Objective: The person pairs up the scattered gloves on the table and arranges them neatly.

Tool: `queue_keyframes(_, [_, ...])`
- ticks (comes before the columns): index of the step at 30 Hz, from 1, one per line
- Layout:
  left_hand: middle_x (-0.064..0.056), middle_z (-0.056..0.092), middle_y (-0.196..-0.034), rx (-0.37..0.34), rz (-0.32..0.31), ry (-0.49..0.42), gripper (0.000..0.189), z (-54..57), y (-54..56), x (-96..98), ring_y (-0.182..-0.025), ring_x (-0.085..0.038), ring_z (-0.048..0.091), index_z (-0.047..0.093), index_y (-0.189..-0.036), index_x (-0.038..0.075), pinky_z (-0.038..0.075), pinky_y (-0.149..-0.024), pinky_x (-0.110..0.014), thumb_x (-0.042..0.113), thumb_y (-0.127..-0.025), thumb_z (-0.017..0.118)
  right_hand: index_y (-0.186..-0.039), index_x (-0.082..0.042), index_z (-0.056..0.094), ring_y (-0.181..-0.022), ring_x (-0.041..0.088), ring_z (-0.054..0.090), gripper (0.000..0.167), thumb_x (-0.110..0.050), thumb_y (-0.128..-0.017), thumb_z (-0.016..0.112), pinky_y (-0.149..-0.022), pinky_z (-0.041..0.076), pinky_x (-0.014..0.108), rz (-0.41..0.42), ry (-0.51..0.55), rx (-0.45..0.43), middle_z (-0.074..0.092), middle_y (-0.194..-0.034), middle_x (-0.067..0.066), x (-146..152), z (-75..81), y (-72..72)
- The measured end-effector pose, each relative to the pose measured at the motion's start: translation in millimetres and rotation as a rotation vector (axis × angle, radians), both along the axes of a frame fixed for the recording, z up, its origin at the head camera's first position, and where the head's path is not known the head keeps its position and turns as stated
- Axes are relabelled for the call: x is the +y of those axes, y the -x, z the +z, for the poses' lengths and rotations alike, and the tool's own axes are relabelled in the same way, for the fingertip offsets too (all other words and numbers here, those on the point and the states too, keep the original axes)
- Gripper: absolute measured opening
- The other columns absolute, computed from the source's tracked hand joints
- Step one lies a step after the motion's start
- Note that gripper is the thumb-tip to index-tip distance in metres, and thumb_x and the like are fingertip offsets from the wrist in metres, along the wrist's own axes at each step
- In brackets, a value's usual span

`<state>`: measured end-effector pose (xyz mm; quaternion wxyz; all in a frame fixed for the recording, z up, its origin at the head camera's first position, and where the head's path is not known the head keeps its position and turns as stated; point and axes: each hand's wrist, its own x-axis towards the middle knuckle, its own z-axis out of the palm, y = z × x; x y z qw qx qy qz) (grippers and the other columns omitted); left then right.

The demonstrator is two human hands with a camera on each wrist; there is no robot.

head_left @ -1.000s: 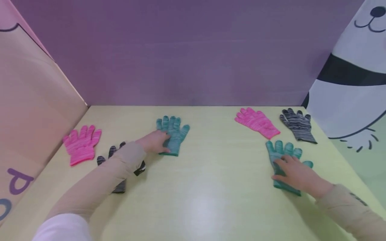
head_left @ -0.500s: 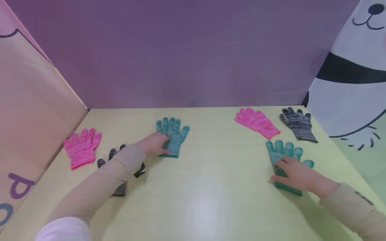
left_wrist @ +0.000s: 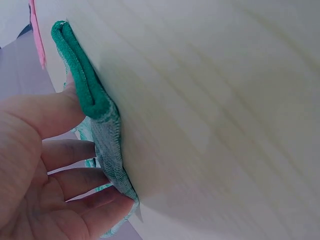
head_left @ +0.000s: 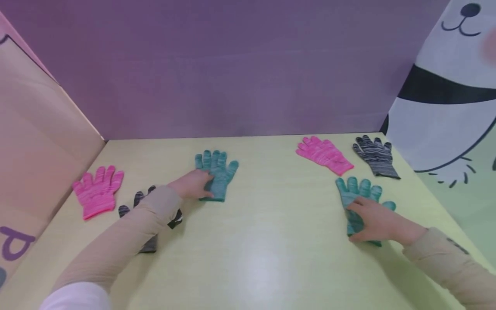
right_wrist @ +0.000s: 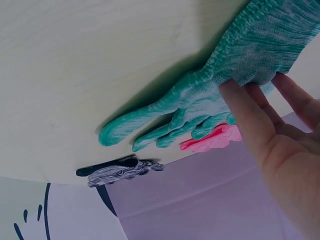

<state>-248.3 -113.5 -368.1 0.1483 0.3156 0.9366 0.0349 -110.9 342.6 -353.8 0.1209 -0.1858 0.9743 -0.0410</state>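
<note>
My left hand (head_left: 192, 184) rests on a teal knit glove (head_left: 221, 181) that lies palm-flat at the back left of the table. In the left wrist view, fingertips (left_wrist: 125, 202) touch the glove's surface, and the thumb reaches over near its green cuff (left_wrist: 92, 95). On the right, my right hand (head_left: 373, 219) lies over a second teal glove (head_left: 346, 196), thumb at the cuff and fingers spread on the palm. The right wrist view shows the fingertips (right_wrist: 232, 90) against the knit, which bunches slightly beside them.
Pink gloves lie at the far left (head_left: 97, 193) and back right (head_left: 324, 155). A black-and-grey glove (head_left: 376, 157) sits at the back right corner; another (head_left: 149, 245) is partly hidden under my left forearm. A purple panel (head_left: 240, 77) stands behind the table (head_left: 252, 258).
The whole head view has shifted slightly. My right thumb has moved from beside the teal glove onto its cuff. My left hand stays on its glove.
</note>
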Motion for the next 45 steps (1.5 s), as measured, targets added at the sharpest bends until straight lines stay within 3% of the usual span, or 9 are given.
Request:
queue_keyframes(7, [-0.033, 0.041, -0.138, 0.004, 0.008, 0.007, 0.068, 0.4, -1.0, -6.0, -0.129, -0.046, 0.04, 0.044, -0.133, -0.012, 0.033, -0.109, -0.051, 0.034, -0.087, 0.067, -0.114, 0.004, 0.061, -0.095, 0.034, 0.058, 0.071, -0.042, -0.065, 0.081, -0.08, 0.051, 0.051, 0.008, -0.009, 0.009, 0.058, -0.109, 0.02, -7, 0.6, 4.0])
queue_keyframes(15, [-0.033, 0.041, -0.138, 0.006, 0.014, 0.0, 0.068, 0.3, -2.3, -8.6, -0.129, -0.046, 0.04, 0.045, -0.132, -0.012, 0.032, -0.109, -0.051, 0.033, -0.087, 0.067, -0.117, 0.005, 0.058, -0.09, 0.028, 0.056, 0.061, -0.021, -0.067, 0.078, -0.078, 0.052, 0.049, 0.019, -0.043, -0.033, 0.056, -0.107, 0.018, -11, 2.5, 6.4])
queue_keyframes(28, [-0.033, 0.039, -0.14, -0.008, 0.028, -0.006, 0.066, -1.6, -2.4, -1.2, -0.13, -0.046, 0.038, 0.044, -0.134, -0.01, 0.03, -0.111, -0.051, 0.032, -0.088, 0.066, -0.119, 0.005, 0.056, -0.097, 0.04, 0.055, 0.066, -0.008, -0.058, 0.078, -0.081, 0.05, 0.054, 0.09, -0.047, 0.133, 0.053, -0.114, 0.022, 5, -11.0, -3.8])
queue_keyframes(34, [-0.032, 0.037, -0.142, -0.014, 0.024, 0.008, 0.068, -3.3, -2.0, 1.1, -0.132, -0.045, 0.036, 0.042, -0.135, -0.009, 0.029, -0.111, -0.051, 0.034, -0.089, 0.065, -0.116, 0.005, 0.06, -0.103, 0.044, 0.055, 0.057, 0.0, -0.063, 0.078, -0.084, 0.049, 0.055, 0.066, -0.016, 0.14, 0.055, -0.115, 0.025, 11, -14.4, -5.2])
queue_keyframes(40, [-0.032, 0.038, -0.141, -0.003, 0.016, 0.01, 0.068, -2.9, -1.4, 0.7, -0.131, -0.045, 0.038, 0.043, -0.135, -0.009, 0.031, -0.111, -0.05, 0.035, -0.088, 0.065, -0.107, 0.008, 0.065, -0.096, 0.041, 0.059, 0.038, 0.01, -0.069, 0.067, -0.082, 0.051, 0.051, 0.136, 0.016, 0.186, 0.06, -0.105, 0.024, 15, -14.0, -6.7])
queue_keyframes(45, [-0.031, 0.039, -0.141, -0.001, 0.017, 0.012, 0.068, -2.3, -0.3, 0.4, -0.131, -0.044, 0.038, 0.043, -0.135, -0.009, 0.031, -0.111, -0.049, 0.034, -0.088, 0.066, -0.11, 0.01, 0.063, -0.101, 0.045, 0.059, 0.035, 0.01, -0.075, 0.06, -0.086, 0.049, 0.054, 0.084, 0.042, 0.116, 0.063, -0.109, 0.028, 15, -7.2, -4.8])
